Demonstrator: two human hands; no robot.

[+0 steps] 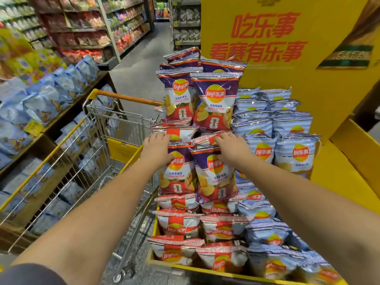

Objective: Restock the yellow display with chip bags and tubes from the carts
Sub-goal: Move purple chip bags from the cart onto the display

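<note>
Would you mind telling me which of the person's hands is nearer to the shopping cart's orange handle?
Left. The left hand rests on a purple chip bag just right of and below the orange handle; the right hand rests on the neighbouring purple bag, farther right.

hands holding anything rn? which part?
Left hand rests on the top edge of the left purple bag; right hand on the top of the right purple bag. A closed grip cannot be told.
</note>
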